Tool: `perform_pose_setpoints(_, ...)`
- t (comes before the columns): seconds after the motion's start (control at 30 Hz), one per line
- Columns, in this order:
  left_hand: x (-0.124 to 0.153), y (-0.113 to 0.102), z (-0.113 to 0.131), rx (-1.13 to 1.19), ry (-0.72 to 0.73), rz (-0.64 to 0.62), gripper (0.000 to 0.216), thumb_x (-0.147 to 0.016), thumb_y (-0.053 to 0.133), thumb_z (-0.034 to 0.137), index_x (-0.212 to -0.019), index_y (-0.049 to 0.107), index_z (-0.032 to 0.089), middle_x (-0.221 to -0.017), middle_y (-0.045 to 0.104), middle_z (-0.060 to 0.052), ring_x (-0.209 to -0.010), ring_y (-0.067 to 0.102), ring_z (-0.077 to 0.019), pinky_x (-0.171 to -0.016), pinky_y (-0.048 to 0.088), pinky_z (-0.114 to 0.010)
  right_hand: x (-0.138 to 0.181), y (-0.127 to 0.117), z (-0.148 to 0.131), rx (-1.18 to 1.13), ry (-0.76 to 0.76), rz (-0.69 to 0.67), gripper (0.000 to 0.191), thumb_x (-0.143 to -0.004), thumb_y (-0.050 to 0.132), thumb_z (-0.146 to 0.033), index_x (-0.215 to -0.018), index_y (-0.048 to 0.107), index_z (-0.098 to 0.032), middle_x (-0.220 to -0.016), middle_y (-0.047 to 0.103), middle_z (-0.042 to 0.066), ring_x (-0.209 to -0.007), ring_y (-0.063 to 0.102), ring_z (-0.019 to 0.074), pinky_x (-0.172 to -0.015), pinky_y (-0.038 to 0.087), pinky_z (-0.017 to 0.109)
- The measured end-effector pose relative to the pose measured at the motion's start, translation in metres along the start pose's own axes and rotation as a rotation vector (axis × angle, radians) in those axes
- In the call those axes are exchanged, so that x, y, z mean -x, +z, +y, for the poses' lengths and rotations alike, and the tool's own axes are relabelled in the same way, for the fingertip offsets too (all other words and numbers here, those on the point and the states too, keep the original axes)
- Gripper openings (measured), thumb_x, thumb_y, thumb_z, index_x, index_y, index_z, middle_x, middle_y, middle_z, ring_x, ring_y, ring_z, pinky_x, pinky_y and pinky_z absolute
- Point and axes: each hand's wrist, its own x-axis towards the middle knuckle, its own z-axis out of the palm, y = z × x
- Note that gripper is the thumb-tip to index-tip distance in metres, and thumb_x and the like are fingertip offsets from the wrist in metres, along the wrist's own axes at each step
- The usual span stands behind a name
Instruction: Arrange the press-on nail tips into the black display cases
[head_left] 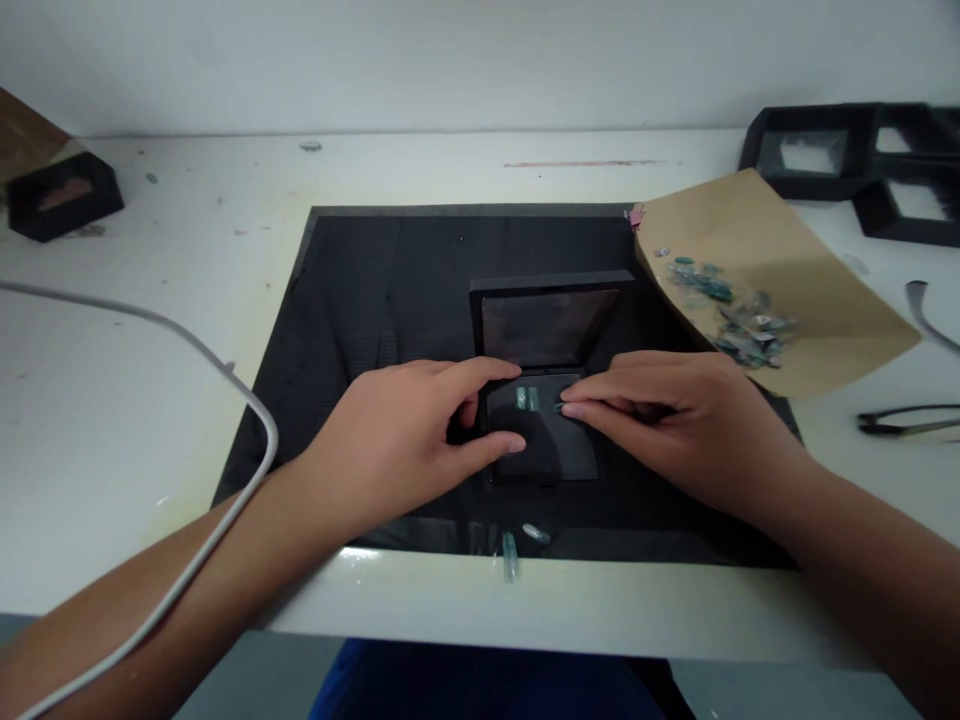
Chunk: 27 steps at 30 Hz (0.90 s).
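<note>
A small black display box [551, 455] lies open on a black mat [390, 290], its lid [547, 322] standing up behind it. Two pale green stones [527, 398] lie side by side on the box's dark pad. My left hand [409, 430] grips the box's left side, thumb on the pad and index finger along its back edge. My right hand [667, 415] rests at the box's right side, fingers pressed together in a pinch on a small green stone [559, 407] at the pad's edge.
A brown paper sheet [795, 270] at the right carries several green stones [731, 310]. Two loose stones [517, 548] lie near the table's front edge. Black frames [825, 150] stand far right, another black box [64, 195] far left. A grey cable [225, 480] crosses my left arm. Tweezers [907, 422] lie at right.
</note>
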Motion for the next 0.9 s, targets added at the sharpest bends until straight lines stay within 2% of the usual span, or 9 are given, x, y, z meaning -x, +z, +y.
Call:
perform_pose_setpoints(0.07,0.001,0.000,0.000,-0.018,0.018,0.011,0.051,-0.092,0.083,0.051,-0.138,0.068,0.036,-0.080,0.069,0.009,-0.065,0.066,-0.0128,-0.060,0.043,-0.025,0.000,-0.001,-0.002,0.225,-0.158,0.091,0.019,-0.100,0.070,-0.018,-0.089,0.084,-0.022,-0.071,0.071,-0.001,-0.062,0.062,0.0125,-0.054,0.041,0.027)
perform_pose_setpoints(0.13,0.001,0.000,0.000,-0.028,0.027,0.016,0.051,-0.092,0.083,0.051,-0.139,0.068,0.035,-0.079,0.069,0.009,-0.064,0.065,-0.0126,-0.060,0.043,-0.025,0.000,-0.004,-0.004,0.390,-0.276,0.114,0.024,-0.101,0.065,-0.012,-0.090,0.084,-0.021,-0.070,0.070,0.001,-0.063,0.061,0.0145,-0.053,0.038,0.030)
perform_pose_setpoints(0.3,-0.001,0.000,0.001,0.000,-0.002,0.009,0.052,-0.090,0.084,0.052,-0.137,0.070,0.035,-0.079,0.069,0.009,-0.064,0.066,-0.0124,-0.058,0.042,-0.024,0.001,-0.014,-0.002,0.344,-0.369,-0.098,0.034,-0.106,0.053,-0.015,-0.106,0.086,-0.024,-0.069,0.069,0.000,-0.058,0.060,0.0157,-0.052,0.035,0.033)
perform_pose_setpoints(0.43,-0.001,-0.001,0.001,0.020,-0.010,0.001,0.053,-0.090,0.085,0.054,-0.137,0.070,0.036,-0.081,0.070,0.008,-0.067,0.068,-0.0131,-0.059,0.044,-0.024,0.004,-0.015,0.003,0.195,-0.294,-0.134,0.034,-0.111,0.054,-0.026,-0.102,0.087,-0.025,-0.071,0.072,0.000,-0.059,0.063,0.0130,-0.051,0.037,0.029)
perform_pose_setpoints(0.57,-0.001,-0.001,0.001,0.011,-0.010,-0.002,0.052,-0.091,0.083,0.054,-0.138,0.070,0.036,-0.082,0.071,0.008,-0.070,0.069,-0.0142,-0.061,0.044,-0.025,0.002,-0.012,0.008,-0.004,-0.143,-0.114,0.022,-0.105,0.065,-0.025,-0.111,0.086,-0.023,-0.079,0.075,0.001,-0.064,0.067,0.0107,-0.056,0.045,0.023)
perform_pose_setpoints(0.7,0.000,0.001,0.001,-0.004,0.020,0.016,0.052,-0.093,0.082,0.053,-0.140,0.069,0.036,-0.083,0.071,0.007,-0.073,0.069,-0.0150,-0.063,0.045,-0.025,-0.001,-0.009,0.010,-0.027,-0.029,-0.064,0.017,-0.100,0.071,-0.032,-0.105,0.084,-0.023,-0.073,0.072,0.000,-0.057,0.061,0.0120,-0.052,0.043,0.026)
perform_pose_setpoints(0.9,0.003,0.002,0.001,-0.032,0.087,0.039,0.048,-0.096,0.080,0.048,-0.142,0.069,0.038,-0.083,0.070,0.006,-0.073,0.068,-0.0144,-0.064,0.045,-0.025,-0.007,0.000,0.007,-0.061,0.025,-0.054,0.020,-0.102,0.065,-0.027,-0.104,0.085,-0.027,-0.080,0.078,0.001,-0.060,0.066,0.0149,-0.056,0.046,0.030)
